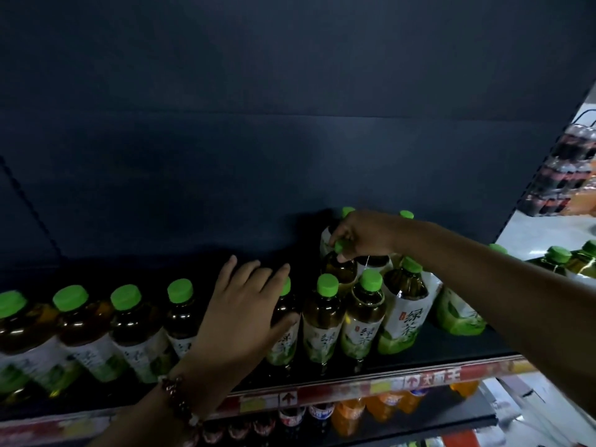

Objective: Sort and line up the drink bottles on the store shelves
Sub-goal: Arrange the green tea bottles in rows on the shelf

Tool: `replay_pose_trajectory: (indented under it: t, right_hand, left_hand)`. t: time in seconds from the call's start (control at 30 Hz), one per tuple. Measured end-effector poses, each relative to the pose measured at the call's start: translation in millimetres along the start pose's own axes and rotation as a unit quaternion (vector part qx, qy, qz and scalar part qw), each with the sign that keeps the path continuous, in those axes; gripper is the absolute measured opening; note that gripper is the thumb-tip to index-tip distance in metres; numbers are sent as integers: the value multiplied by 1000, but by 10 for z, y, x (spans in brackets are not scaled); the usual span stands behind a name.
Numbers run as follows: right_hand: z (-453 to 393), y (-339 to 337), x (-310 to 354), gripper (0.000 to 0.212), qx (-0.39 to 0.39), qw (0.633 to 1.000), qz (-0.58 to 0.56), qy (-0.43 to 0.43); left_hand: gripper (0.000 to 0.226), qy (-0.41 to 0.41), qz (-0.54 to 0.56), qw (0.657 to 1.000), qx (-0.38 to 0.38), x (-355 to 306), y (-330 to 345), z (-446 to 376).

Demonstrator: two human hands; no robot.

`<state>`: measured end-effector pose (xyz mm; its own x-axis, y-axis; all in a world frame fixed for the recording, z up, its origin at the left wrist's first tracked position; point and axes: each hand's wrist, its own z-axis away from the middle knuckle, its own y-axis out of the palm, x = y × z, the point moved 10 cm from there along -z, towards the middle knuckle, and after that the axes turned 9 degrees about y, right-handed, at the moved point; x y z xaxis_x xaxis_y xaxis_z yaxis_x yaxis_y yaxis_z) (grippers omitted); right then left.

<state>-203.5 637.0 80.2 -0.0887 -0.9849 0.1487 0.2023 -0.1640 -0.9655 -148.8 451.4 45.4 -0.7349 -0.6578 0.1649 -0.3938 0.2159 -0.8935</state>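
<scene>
One green-capped tea bottle (338,269) stands upright in the far row, right of centre on the shelf (451,353), its cap pinched from above by the right hand (362,237), arm reaching in from the near right. Left hand (245,304) rests with straight fingers against a front-row bottle (283,327), grasping nothing.

Leftmost bottle (13,330) was cut by the left edge | lower-shelf bottles (322,414) were blurred, labels unreadable
</scene>
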Motion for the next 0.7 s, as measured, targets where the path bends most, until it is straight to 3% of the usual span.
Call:
replay_pose_trajectory:
  t: [0.27, 0.4, 0.57, 0.7]
  right_hand:
    - [148, 56, -58, 47, 23, 1000, 16, -3]
    - [191, 45, -142, 53, 25, 999, -39, 16]
    - [458, -251, -667, 40, -89, 973, -205, 57]
    - [723, -135, -1251, 29, -151, 957, -224, 102]
  left_hand:
    - [69, 21, 22, 999, -9, -169, -104, -113]
    - [71, 43, 36, 998, 6, -383, -159, -280]
    - [71, 74, 90, 993, -9, -667, -280, -548]
    - [71, 99, 129, 986, -33, -962, -413, -820]
